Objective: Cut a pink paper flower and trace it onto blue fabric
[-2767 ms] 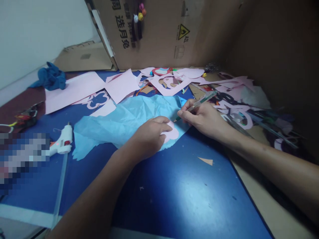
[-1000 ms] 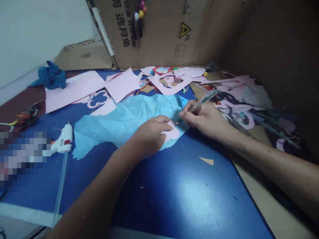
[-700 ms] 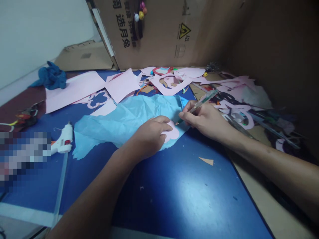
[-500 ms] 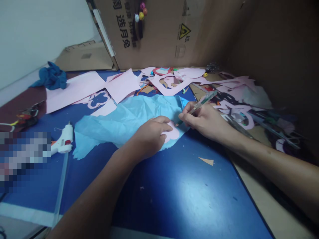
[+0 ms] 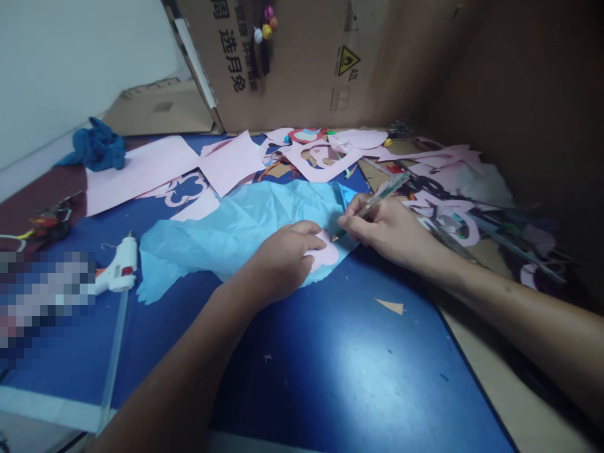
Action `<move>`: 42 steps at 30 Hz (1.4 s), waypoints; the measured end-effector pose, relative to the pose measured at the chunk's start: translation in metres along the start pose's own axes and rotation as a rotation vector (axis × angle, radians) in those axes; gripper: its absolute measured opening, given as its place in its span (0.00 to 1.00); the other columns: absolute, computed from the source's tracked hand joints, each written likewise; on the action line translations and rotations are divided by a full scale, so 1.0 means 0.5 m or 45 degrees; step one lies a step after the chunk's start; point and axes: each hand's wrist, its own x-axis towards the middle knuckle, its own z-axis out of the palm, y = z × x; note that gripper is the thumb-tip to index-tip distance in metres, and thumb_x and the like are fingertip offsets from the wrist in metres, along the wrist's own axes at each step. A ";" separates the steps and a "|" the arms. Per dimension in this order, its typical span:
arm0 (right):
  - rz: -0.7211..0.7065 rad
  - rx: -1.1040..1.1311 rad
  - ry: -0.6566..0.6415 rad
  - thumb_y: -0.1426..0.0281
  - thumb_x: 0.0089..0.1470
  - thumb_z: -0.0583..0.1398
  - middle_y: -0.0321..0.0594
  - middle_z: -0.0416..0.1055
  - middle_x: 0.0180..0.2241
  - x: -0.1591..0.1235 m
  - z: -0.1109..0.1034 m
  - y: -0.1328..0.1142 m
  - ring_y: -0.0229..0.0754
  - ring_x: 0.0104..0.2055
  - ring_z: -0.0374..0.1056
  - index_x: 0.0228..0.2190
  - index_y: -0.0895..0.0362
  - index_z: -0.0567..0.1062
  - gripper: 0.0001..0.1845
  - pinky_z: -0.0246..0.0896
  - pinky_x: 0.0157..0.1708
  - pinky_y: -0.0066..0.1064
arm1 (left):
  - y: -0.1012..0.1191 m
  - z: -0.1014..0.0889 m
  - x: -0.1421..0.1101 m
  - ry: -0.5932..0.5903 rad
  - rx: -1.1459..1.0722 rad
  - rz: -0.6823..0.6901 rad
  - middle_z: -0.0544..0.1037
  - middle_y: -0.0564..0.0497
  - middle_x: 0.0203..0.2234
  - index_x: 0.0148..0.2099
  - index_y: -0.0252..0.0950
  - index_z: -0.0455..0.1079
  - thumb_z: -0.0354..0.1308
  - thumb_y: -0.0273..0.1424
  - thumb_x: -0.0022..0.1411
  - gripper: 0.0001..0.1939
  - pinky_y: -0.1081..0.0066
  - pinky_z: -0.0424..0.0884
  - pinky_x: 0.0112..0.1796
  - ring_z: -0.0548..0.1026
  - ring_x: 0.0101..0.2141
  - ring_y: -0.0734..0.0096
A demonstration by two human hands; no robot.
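Note:
My left hand presses a small pink paper cutout with a rounded, petal-like edge down onto a light blue crinkled sheet. Its thumb and fingers lie across the cutout and hide part of it. A clear-barrelled pen is pinched in my right hand, tilted, with its tip at the cutout's right edge. The blue sheet spreads to the left under both hands on the dark blue tabletop.
A white glue gun with a clear glue stick lies at left. Pink paper sheets and cut scraps line the back. Clutter fills the right side. A blue cloth sits back left; cardboard walls stand behind.

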 end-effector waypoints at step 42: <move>-0.019 -0.037 0.005 0.67 0.58 0.63 0.31 0.67 0.19 -0.001 -0.001 -0.002 0.38 0.22 0.59 0.24 0.53 0.72 0.12 0.51 0.25 0.34 | 0.000 -0.003 0.000 -0.018 0.070 0.012 0.79 0.47 0.59 0.53 0.41 0.84 0.53 0.23 0.62 0.24 0.61 0.73 0.61 0.78 0.58 0.58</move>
